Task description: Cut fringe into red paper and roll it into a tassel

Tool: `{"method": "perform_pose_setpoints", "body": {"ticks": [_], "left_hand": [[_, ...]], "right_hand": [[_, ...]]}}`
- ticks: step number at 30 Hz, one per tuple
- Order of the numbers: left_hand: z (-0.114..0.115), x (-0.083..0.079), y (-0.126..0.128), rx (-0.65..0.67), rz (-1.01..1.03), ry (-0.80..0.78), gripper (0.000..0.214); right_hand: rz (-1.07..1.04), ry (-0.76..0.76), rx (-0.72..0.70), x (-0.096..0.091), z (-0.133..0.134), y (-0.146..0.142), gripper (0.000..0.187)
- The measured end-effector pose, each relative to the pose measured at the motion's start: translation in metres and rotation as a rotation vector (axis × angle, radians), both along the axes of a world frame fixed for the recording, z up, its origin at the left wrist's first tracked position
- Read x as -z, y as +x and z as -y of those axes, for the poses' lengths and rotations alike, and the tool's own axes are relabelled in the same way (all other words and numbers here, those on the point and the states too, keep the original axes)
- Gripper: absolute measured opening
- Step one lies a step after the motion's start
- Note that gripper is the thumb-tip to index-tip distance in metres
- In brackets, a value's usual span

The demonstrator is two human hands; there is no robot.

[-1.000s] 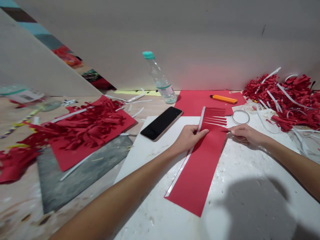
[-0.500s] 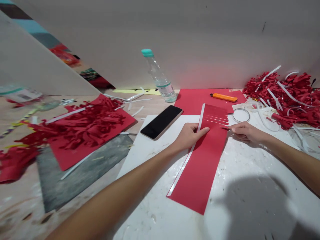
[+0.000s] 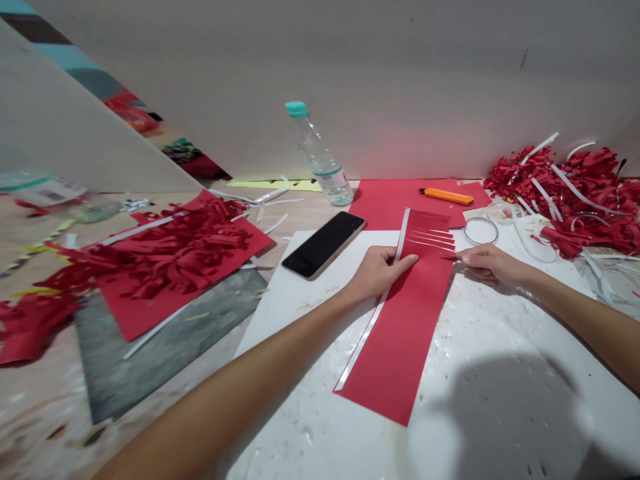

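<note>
A long strip of red paper, with white tape along its left edge, lies slanted before me. Slits run in from its right edge near the far end, making a fringe. My left hand grips the taped edge, thumb on top and fingers underneath. At the opposite edge, my right hand is closed in a pinch around a small, thin dark blade. The blade's point lies over the paper just nearer to me than the slits. My fingers hide the rest of this tool, so its full shape cannot be seen.
A black phone lies left of the strip, with a water bottle behind it. An orange box cutter rests on red sheets. Red fringe piles sit at right and left. A white board lies underneath.
The slits at the strip's far end stand wider apart and show more clearly. Both hands stay at nearly the same spots on the paper.
</note>
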State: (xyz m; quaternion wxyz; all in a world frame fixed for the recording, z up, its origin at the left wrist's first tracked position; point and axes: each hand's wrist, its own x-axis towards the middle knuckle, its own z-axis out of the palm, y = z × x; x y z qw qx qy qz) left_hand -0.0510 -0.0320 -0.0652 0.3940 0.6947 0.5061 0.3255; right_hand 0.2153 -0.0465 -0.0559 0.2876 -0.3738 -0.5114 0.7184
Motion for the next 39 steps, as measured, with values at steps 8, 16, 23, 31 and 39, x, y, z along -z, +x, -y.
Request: {"method": "perform_pose_setpoints", "body": {"ticks": [8, 16, 23, 31, 39], "left_hand": [[-0.0001, 0.0018, -0.0003, -0.003, 0.022, 0.014, 0.048], [0.0011, 0.0016, 0.0005, -0.007, 0.029, -0.014, 0.046], [0.0015, -0.0004, 0.001, -0.004, 0.062, -0.032, 0.041], [0.0043, -0.0042, 0.0052, 0.023, 0.108, -0.088, 0.041], [0.0068, -0.0056, 0.0081, 0.052, 0.156, -0.151, 0.042]], "right_hand": [[0.035, 0.025, -0.003, 0.0002, -0.0001, -0.0011, 0.03], [0.058, 0.06, -0.022, -0.0006, -0.0008, 0.0001, 0.038], [0.074, 0.054, -0.043, -0.0007, -0.0029, -0.0003, 0.038], [0.041, 0.078, -0.071, 0.001, -0.0053, -0.0027, 0.045], [0.043, 0.083, -0.054, 0.0008, -0.0039, -0.0044, 0.046]]}}
